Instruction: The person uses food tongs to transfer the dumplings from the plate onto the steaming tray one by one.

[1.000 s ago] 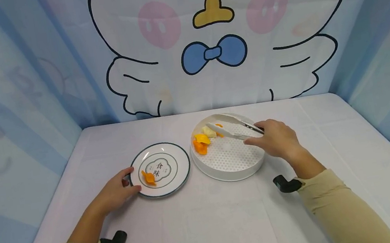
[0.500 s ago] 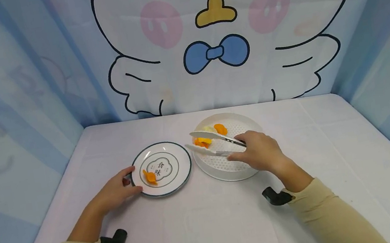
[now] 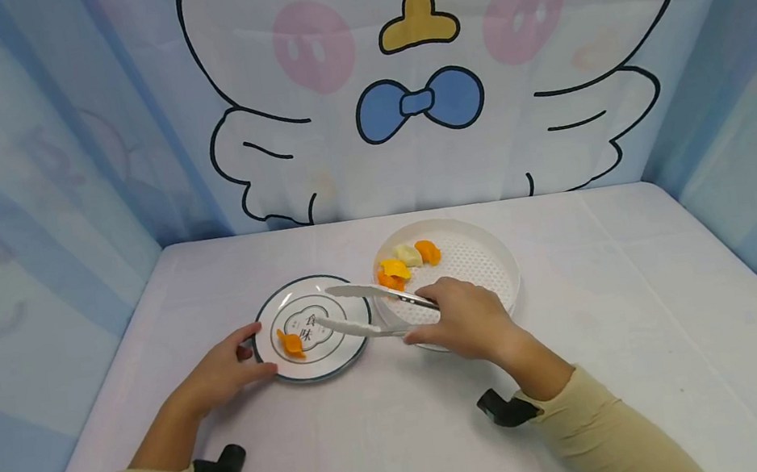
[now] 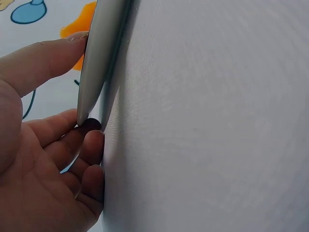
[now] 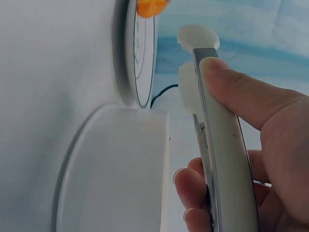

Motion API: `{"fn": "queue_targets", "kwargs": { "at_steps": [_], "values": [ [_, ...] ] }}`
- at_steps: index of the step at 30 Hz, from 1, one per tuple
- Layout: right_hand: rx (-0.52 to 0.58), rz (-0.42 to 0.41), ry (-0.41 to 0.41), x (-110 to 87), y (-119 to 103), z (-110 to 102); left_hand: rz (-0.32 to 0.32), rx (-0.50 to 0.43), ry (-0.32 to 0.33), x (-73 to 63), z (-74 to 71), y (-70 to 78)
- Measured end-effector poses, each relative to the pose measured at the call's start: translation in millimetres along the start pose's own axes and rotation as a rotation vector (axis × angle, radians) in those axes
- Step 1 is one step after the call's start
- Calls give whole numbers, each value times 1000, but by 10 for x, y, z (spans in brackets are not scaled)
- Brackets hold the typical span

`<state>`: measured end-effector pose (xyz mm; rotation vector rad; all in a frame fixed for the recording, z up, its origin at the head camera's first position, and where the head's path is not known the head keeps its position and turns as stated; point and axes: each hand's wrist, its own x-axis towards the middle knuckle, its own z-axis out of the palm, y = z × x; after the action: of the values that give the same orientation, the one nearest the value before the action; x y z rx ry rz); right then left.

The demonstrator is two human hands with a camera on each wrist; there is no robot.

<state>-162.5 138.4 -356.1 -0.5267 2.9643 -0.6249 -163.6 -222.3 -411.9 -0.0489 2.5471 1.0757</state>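
My left hand [image 3: 229, 368] pinches the left rim of a white plate [image 3: 272, 310] with a dark rim line, seen edge-on in the left wrist view. One curled orange piece [image 3: 290, 344] lies on that plate. My right hand [image 3: 467, 316] grips white-tipped tongs [image 3: 366, 291], thumb along one arm and fingers under the other. Their arms stand spread, nothing between the tips, which overlap the plate's right half in the head view. Behind and below the right hand sits a round white tray [image 3: 482, 265] with a dotted bottom, partly hidden by hand and tongs.
At the tray's left side lie a yellow piece [image 3: 395, 268], a pale yellow piece [image 3: 407, 255] and orange pieces [image 3: 428, 252]. A white cloth [image 3: 354, 468] covers the table. Blue curtains [image 3: 38, 221] and a cartoon-printed backdrop [image 3: 442, 169] enclose its sides and back.
My right hand has carried the tongs left and toward me, from over the tray to over the plate, their arms still spread. My left hand and the plate keep their place.
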Motion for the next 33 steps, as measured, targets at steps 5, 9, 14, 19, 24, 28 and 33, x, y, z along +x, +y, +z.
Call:
{"fn": "queue_targets", "kwargs": {
  "at_steps": [5,9,14,19,24,28,33],
  "values": [
    [16,-9,-9,-12,-111,81,9,-1,-1,-3,-2,-3],
    [8,-25,-22,-14,-180,147,15,-5,-3,-6,0,-6],
    [-5,-46,-27,-4,-230,230,29,-7,-6,-10,-5,-8],
    [-5,-68,-52,16,-266,306,29,-4,-8,-14,0,-4],
    [-10,-94,-36,28,-289,381,26,-1,-10,-19,3,2],
    [-1,-99,-26,34,-314,426,22,1,-11,-16,1,0],
    [-8,-84,-34,49,-345,474,20,4,-13,-15,-1,0]
  ]
}}
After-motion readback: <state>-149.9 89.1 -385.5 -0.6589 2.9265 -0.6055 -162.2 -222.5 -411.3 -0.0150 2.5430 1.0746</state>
